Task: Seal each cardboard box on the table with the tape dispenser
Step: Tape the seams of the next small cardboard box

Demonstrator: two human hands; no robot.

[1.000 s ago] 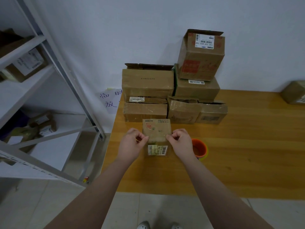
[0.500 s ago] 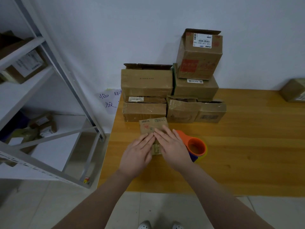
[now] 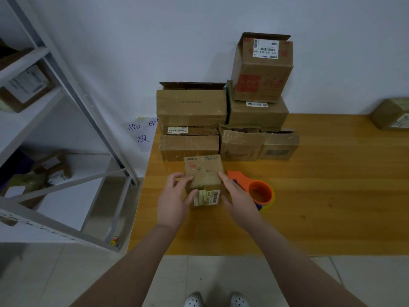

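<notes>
Head view: small brown cardboard box [image 3: 204, 173] sits on the yellow wooden table [image 3: 321, 196], top flaps closed, just in front of the stack of brown cardboard boxes [image 3: 191, 107]. Left hand [image 3: 173, 199] grips its left side, fingers curled. Right hand [image 3: 238, 196] lies flat against its right side, fingers straight. Orange plastic tape dispenser [image 3: 260, 192] lies just right of that hand.

I'm getting one view only: head cam, wide-angle, looking forward and down, sitting close over the table [image 3: 321, 207]. It's centring on the small cardboard box [image 3: 204, 173]; wall [image 3: 132, 52] showing at 12 o'clock, rack [image 3: 28, 125] at 9, forearms [image 3: 137, 262] at 6.
</notes>
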